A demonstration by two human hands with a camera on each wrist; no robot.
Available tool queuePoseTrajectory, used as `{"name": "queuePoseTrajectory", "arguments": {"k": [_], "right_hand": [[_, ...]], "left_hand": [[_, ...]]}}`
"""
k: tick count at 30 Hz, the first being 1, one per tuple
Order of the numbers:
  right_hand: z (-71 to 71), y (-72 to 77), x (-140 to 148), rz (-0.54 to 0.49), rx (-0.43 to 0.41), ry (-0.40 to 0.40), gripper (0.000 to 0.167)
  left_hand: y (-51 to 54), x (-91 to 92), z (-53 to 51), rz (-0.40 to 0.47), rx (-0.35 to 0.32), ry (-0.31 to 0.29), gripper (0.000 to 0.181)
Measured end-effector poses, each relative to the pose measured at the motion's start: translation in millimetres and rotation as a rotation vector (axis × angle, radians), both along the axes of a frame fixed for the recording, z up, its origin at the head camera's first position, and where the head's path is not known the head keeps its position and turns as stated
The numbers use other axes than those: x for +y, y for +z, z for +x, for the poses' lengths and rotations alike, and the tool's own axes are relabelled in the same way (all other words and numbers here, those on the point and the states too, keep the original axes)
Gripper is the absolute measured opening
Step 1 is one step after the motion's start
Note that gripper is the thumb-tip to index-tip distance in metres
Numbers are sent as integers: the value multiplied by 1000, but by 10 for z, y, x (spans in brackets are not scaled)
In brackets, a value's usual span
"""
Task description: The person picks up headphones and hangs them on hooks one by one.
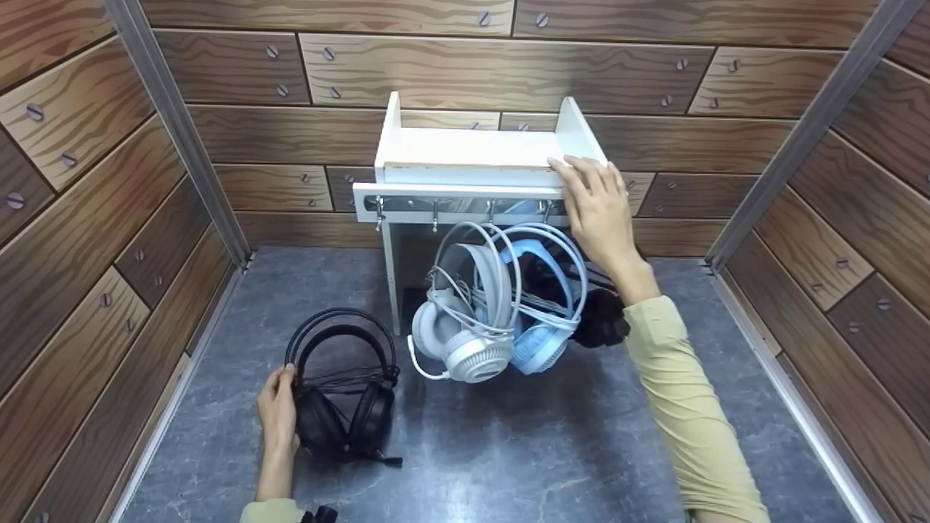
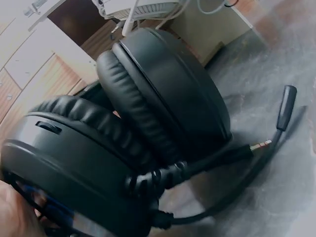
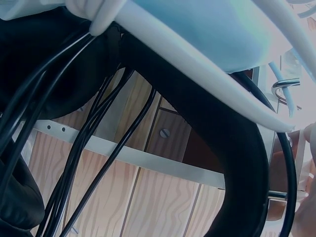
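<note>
In the head view my left hand (image 1: 277,408) holds a black headset (image 1: 370,418) by the side of its frame, low at the left. The left wrist view shows that headset's padded ear cups (image 2: 173,84), microphone boom (image 2: 286,106) and bare audio plug (image 2: 259,145). My right hand (image 1: 601,214) rests on the right end of a white shelf rack (image 1: 465,190), fingers laid over the front rail. From the rack's hooks hang a white headset (image 1: 476,356) and a light blue headset (image 1: 538,349). Behind them another black headset (image 1: 601,316) is partly hidden.
Two hooks at the rack's left, including one hook (image 1: 435,216), carry nothing. The rack stands against a wood-patterned back wall (image 1: 501,69). Similar side walls with metal strips (image 1: 185,138) enclose the dark grey marbled floor (image 1: 472,465).
</note>
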State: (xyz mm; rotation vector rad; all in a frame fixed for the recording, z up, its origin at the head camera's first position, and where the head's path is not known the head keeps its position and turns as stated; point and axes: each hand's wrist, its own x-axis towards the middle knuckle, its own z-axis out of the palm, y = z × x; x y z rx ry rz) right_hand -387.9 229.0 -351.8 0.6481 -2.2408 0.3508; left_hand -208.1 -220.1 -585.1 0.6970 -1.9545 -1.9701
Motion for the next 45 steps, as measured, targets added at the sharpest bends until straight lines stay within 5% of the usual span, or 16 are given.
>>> {"name": "queuePoseTrajectory", "arguments": {"k": [8,20,32,45], "right_hand": [[0,5,-5,-3,-12,-1,41],[0,-4,-1,15,4,-7,42],[6,0,0,2,-16,-3,41],[16,7,0,2,2,8,40]], "left_hand": [[5,-5,57,22,53,27,59],[177,33,90,156,233,-66,48],[506,158,0,313,355,-164,42],[941,348,-258,209,435,-325,42]]}}
